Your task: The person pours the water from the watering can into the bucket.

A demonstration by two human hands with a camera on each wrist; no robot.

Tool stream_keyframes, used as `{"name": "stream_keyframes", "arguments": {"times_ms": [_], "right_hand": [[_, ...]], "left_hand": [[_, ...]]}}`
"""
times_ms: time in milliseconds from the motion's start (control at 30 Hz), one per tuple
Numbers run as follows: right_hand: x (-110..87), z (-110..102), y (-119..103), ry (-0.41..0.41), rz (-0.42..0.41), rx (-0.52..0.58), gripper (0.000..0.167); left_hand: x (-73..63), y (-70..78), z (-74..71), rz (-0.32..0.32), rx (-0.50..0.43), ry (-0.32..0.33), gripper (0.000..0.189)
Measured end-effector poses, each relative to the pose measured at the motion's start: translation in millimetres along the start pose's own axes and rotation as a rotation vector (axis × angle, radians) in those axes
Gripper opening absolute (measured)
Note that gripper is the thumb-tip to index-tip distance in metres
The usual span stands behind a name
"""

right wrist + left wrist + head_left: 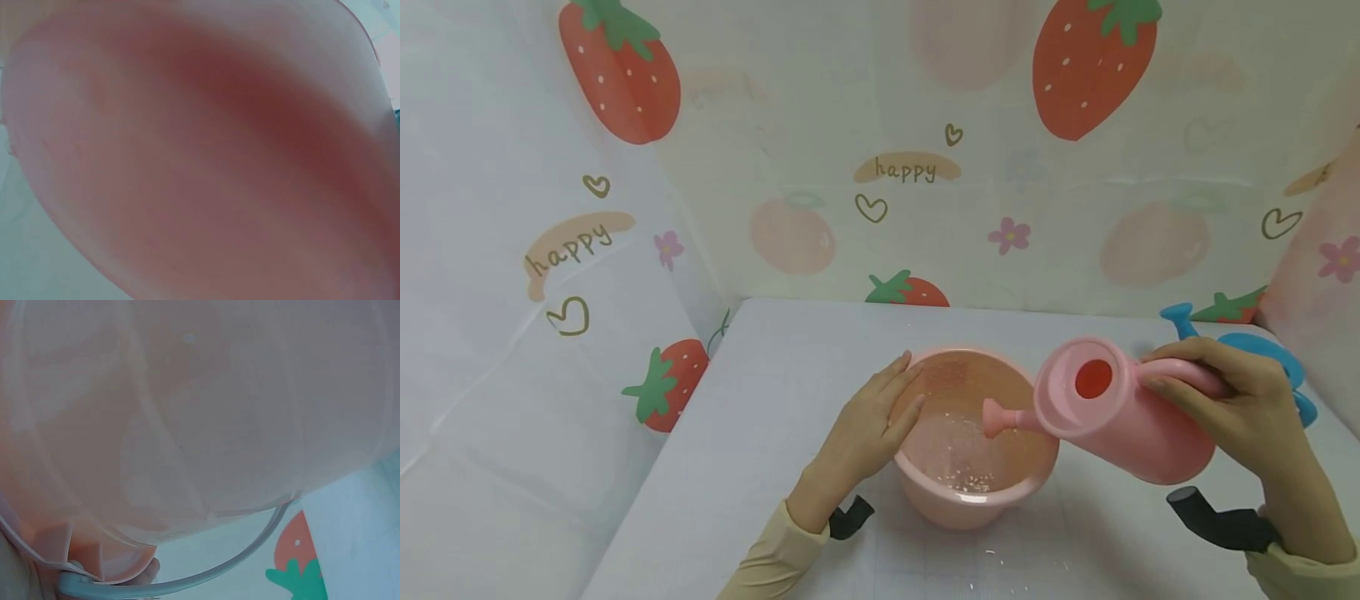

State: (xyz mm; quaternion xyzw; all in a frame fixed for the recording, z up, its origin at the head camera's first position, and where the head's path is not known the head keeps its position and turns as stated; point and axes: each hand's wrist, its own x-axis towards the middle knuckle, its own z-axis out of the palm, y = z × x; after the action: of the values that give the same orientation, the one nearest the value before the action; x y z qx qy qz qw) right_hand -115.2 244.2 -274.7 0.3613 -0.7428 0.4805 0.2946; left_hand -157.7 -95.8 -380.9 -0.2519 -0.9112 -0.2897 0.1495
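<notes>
My right hand point(1240, 392) grips the handle of a pink watering can point(1150, 437). The can is tilted, its rose-tipped spout point(1000, 418) over the inside of a peach-coloured bucket point(970, 510) on the table. Pale streaks and bright specks show inside the bucket below the spout. On the bucket's left rim rests my left hand point(865, 421), with its fingers fairly straight and the thumb over the inside. In the left wrist view the bucket wall point(212, 412) fills most of the frame, with a grey bail handle point(206, 578) below. The can's blurred body point(187, 187) fills the right wrist view.
A blue watering can point(1262, 346) stands at the back right, partly hidden behind my right hand. Small wet-looking marks point(1000, 562) lie on the white tabletop point(775, 375) in front of the bucket. Strawberry-printed sheeting point(925, 242) rises behind and on both sides.
</notes>
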Motion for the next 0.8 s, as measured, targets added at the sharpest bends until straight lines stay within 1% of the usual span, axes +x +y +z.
{"name": "stream_keyframes", "arguments": {"times_ms": [133, 433, 667, 800], "right_hand": [[-0.7, -0.3, 0.8, -0.008, 0.019, -0.053, 0.019], [-1.1, -0.1, 1.5, -0.016, 0.043, -0.119, 0.020], [-1.8, -0.1, 1.6, -0.019, 0.068, -0.141, 0.021], [-1.2, 0.4, 0.0, -0.023, 0.063, -0.138, 0.021]], "left_hand": [[0.1, 0.3, -0.3, -0.003, 0.000, -0.002, 0.048], [-0.4, 1.6, -1.5, -0.011, -0.011, -0.001, 0.048], [-1.0, 1.3, -0.6, -0.013, -0.017, -0.007, 0.049], [-1.1, 1.4, -0.1, -0.013, -0.018, -0.007, 0.048]]}}
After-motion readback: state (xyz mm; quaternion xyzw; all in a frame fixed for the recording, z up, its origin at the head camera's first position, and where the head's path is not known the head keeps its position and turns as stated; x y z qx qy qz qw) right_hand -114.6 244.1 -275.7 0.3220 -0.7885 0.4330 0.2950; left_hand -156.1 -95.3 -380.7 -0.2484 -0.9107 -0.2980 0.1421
